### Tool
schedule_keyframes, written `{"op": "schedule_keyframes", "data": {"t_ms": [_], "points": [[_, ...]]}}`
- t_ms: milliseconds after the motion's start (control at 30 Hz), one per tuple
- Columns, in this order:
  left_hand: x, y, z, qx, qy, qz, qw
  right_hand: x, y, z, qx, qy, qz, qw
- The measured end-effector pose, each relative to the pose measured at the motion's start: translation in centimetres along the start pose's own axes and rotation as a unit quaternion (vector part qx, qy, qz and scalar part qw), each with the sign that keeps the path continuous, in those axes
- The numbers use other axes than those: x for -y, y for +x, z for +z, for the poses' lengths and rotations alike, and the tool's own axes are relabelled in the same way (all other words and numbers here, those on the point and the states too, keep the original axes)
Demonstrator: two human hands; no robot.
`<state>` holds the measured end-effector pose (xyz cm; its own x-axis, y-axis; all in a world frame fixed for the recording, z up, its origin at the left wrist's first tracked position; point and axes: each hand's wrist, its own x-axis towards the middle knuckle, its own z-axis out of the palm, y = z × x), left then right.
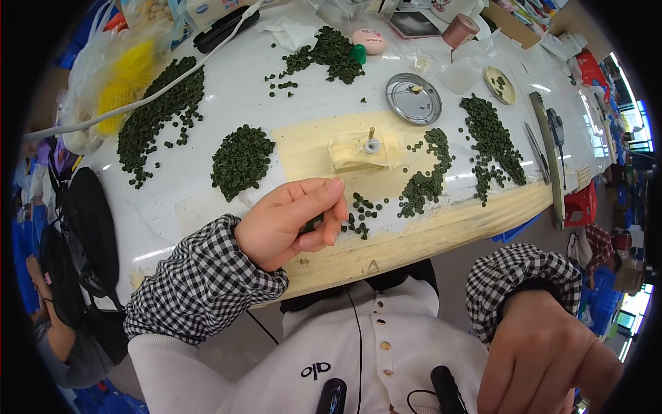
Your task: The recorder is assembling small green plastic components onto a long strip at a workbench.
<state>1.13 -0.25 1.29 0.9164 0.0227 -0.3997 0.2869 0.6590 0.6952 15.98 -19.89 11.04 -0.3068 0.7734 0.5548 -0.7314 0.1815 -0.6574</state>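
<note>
My left hand [296, 217] is closed over the table's near part, thumb laid along the curled index finger. Between thumb and fingers show small dark green pieces [312, 223], partly hidden in the palm. Just beyond it stands a small block wrapped in yellowish tape [358, 153], with an upright pin [372, 134] in a pale collar. Loose round green pieces [361, 215] lie right of the hand, and an arc of more [429, 178] lies past them. My right hand [545, 352] is raised close to the camera, back toward me; its fingertips are hidden or cut off.
Piles of dark green pieces lie at left [241, 160], back [336, 55] and right [491, 141]. A round metal lid [414, 99] sits behind the block. Tweezers [536, 150] and a long straight bar [548, 155] lie at right. A white cable [158, 93] crosses the left side.
</note>
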Motion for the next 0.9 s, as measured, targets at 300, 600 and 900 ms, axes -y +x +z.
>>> {"op": "schedule_keyframes", "data": {"t_ms": [300,600,900], "points": [[0.1,0.1,-0.2,0.000,-0.027,-0.002,1.000,0.5,-0.1,-0.3,0.043,-0.029,-0.009,0.999],[-0.1,0.0,0.0,-0.001,-0.007,-0.007,1.000,0.8,1.7,-0.8,0.029,-0.090,-0.062,0.994],[0.8,0.0,-0.5,0.006,-0.049,-0.006,0.999,0.5,-0.6,-3.8,-0.154,-0.655,0.096,0.733]]}}
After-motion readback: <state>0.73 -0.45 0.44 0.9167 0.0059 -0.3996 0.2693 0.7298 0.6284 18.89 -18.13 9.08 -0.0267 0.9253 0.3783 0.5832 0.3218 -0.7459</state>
